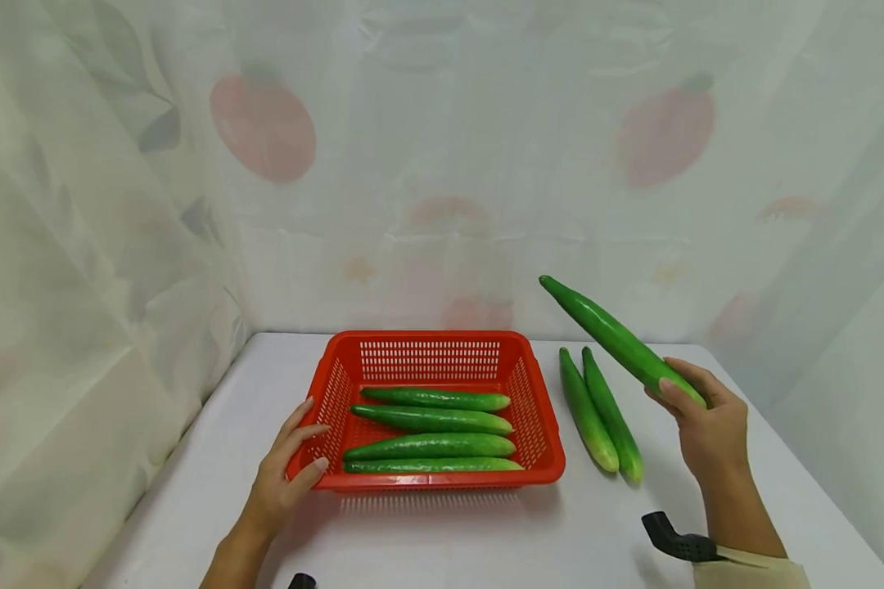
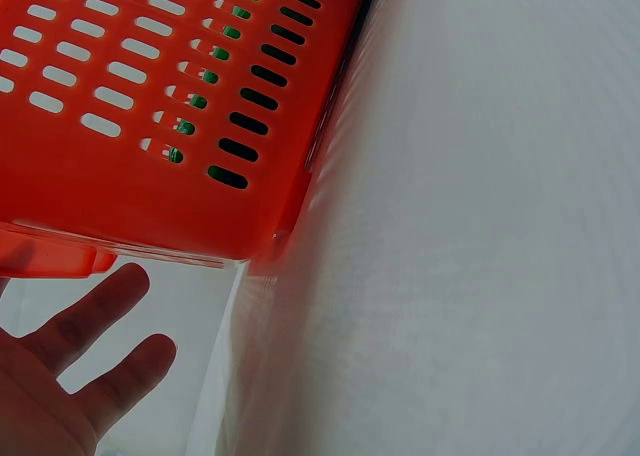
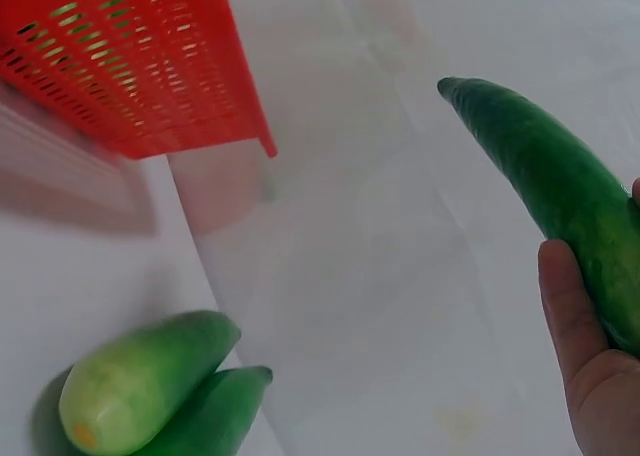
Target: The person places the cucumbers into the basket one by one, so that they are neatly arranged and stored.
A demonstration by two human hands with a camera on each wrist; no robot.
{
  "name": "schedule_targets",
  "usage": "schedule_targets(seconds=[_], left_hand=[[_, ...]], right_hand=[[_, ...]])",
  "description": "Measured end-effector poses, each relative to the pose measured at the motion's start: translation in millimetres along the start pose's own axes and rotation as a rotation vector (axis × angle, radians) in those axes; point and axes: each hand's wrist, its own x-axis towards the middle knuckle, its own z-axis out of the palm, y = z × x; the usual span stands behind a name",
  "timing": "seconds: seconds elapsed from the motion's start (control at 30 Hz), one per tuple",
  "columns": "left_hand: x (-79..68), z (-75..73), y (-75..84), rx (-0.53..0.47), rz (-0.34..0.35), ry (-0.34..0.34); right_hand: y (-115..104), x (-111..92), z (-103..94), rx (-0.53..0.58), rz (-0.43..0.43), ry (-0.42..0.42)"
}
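Note:
My right hand (image 1: 710, 417) grips a green cucumber (image 1: 611, 331) by its paler end, raised above the table and slanting up to the left. In the right wrist view the thumb (image 3: 570, 306) lies along the cucumber's side. My left hand (image 1: 280, 470) rests at the left rim of a red plastic basket (image 1: 442, 477), its fingers spread and fairly straight. Two of those fingers (image 2: 95, 316) show outside the basket wall in the left wrist view. Several cucumbers (image 1: 430, 419) lie crosswise inside the basket, roughly parallel.
Two more cucumbers (image 1: 588, 413) lie side by side on the white table (image 1: 442, 540), right of the basket. Pale printed sheeting (image 1: 442, 164) hangs behind the table and along both sides. A black wrist device (image 1: 678, 540) sits at the right wrist.

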Motion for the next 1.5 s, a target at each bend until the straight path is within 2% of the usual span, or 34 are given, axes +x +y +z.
schedule_targets(seconds=[0.43,0.87,1.17,1.5], left_hand=[[0.4,-0.2,0.0,-0.001,-0.034,-0.004],[0.3,1.0,0.0,-0.004,-0.033,-0.007],[-0.3,1.4,-0.8,-0.007,-0.006,0.001],[-0.6,1.8,-0.4,0.002,-0.014,-0.004]], right_hand=[[-10.4,18.7,39.4,0.120,-0.058,-0.114],[-8.9,29.8,75.7,0.077,-0.058,-0.194],[-2.9,37.1,106.6,0.059,-0.011,-0.265],[18.4,41.4,131.2,0.076,0.052,-0.359]])
